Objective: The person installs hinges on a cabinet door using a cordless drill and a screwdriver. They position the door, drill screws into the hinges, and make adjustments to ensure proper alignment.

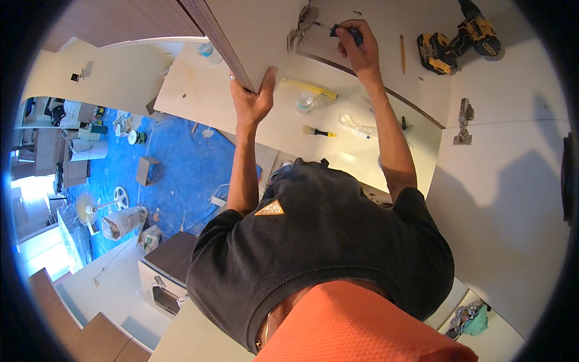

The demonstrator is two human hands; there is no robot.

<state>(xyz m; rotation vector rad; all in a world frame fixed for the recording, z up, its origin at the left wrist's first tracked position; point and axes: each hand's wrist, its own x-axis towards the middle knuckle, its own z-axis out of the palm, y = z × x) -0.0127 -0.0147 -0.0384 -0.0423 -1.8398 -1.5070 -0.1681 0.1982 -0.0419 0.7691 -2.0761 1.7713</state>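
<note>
My left hand [253, 102] grips the edge of a cabinet door [259, 33], thumb on its white inner face. The outer side of the door is wood-grained. My right hand [362, 51], raised to the right of the door, is closed around the dark handle of a screwdriver [351, 35]. Its shaft points left at a metal hinge [306, 19] between the door and the cabinet interior. Whether the tip sits in a screw is too small to tell.
Inside the cabinet lie a yellow-and-black cordless drill [476, 37] and a pencil [403, 54]. A paintbrush [319, 131], a long yellow tool [310, 88] and clear plastic items rest on the surface below. Another hinge [464, 120] is on the right panel. Blue sheeting [187, 163] covers the floor.
</note>
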